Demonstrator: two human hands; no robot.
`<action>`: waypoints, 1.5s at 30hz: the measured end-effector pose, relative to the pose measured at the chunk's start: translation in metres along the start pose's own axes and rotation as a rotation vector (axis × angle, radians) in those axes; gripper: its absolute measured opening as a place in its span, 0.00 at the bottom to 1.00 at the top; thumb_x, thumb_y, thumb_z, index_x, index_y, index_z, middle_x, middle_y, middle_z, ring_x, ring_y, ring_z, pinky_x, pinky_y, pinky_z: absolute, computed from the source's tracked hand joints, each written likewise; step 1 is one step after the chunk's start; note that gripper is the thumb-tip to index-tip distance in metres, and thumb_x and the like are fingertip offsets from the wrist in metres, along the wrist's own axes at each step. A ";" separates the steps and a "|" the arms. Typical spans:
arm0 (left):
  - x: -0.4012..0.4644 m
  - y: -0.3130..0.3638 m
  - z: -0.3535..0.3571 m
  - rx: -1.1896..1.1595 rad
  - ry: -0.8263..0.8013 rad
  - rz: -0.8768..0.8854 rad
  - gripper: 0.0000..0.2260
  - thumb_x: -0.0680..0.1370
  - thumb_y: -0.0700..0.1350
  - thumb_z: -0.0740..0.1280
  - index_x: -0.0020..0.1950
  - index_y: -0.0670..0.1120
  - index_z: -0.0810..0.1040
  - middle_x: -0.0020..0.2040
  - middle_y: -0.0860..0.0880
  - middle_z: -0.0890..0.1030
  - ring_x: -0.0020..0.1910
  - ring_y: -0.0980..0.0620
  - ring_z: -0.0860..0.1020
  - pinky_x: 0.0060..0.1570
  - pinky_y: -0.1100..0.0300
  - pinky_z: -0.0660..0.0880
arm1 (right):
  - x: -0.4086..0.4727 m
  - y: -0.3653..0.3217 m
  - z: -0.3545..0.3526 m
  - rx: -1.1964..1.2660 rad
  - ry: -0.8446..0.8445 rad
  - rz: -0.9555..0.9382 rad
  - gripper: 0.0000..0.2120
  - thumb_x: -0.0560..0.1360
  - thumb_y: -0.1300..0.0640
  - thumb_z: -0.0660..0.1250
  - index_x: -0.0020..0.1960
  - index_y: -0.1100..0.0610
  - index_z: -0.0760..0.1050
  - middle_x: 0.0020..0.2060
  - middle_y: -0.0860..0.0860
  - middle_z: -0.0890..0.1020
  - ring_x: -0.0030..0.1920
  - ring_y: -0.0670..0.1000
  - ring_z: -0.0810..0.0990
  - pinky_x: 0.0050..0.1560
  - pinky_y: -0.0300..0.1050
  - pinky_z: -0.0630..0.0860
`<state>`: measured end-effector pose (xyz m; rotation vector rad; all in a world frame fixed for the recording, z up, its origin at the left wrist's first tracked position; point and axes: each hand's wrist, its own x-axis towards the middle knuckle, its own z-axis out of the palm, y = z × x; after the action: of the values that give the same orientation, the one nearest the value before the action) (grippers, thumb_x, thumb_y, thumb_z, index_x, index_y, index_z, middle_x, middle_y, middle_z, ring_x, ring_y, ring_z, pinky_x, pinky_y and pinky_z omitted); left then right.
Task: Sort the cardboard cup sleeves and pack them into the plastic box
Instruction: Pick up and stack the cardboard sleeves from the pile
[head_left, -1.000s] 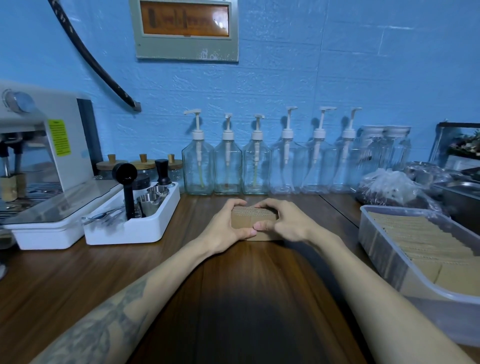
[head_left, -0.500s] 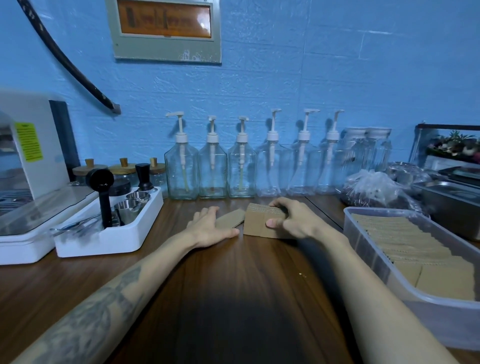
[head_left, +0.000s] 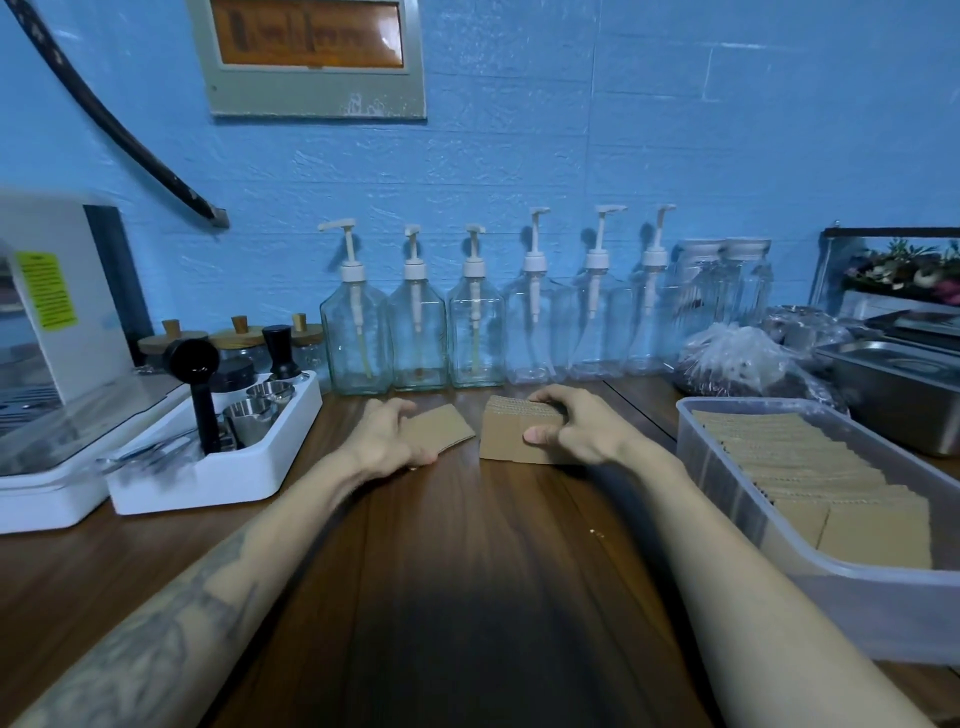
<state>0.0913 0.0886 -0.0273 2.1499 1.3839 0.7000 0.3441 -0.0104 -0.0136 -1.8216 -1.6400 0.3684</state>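
At frame centre, the right hand (head_left: 582, 434) grips a stack of sleeves (head_left: 511, 434) on the counter (head_left: 467, 571); the left hand (head_left: 387, 439) pinches a single sleeve (head_left: 441, 430). The plastic box (head_left: 857, 582) sits lower right.

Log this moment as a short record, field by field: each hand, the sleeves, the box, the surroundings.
left hand: left hand holds a single sleeve flat by the countertop
right hand: right hand has its grip round a stack of sleeves resting on the countertop
gap: single sleeve and stack lie apart
plastic box: plastic box at the right, already holding rows of packed sleeves
behind: pump bottles along the wall
left side: white tray with metal cups
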 end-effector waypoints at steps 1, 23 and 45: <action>-0.003 -0.003 -0.005 -0.036 0.011 -0.011 0.35 0.68 0.41 0.79 0.72 0.46 0.69 0.65 0.44 0.70 0.65 0.45 0.71 0.67 0.54 0.69 | -0.001 -0.001 0.001 0.007 0.001 -0.003 0.24 0.72 0.50 0.75 0.66 0.49 0.74 0.60 0.49 0.80 0.60 0.52 0.77 0.67 0.51 0.71; -0.039 -0.007 -0.015 -0.374 0.098 0.328 0.10 0.73 0.42 0.75 0.51 0.54 0.83 0.47 0.57 0.84 0.47 0.62 0.81 0.50 0.62 0.74 | -0.002 -0.007 0.010 0.042 -0.034 -0.070 0.26 0.74 0.51 0.72 0.70 0.47 0.71 0.67 0.49 0.74 0.61 0.47 0.72 0.59 0.43 0.66; -0.031 0.020 0.036 -0.322 -0.093 0.247 0.51 0.73 0.53 0.75 0.79 0.56 0.37 0.81 0.47 0.52 0.77 0.51 0.57 0.75 0.51 0.60 | -0.009 -0.024 0.023 0.144 -0.080 -0.131 0.33 0.70 0.26 0.62 0.68 0.44 0.73 0.65 0.43 0.73 0.63 0.43 0.70 0.59 0.44 0.64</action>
<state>0.1169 0.0479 -0.0468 2.0788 0.8962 0.8392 0.3101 -0.0123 -0.0173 -1.6035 -1.7301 0.4930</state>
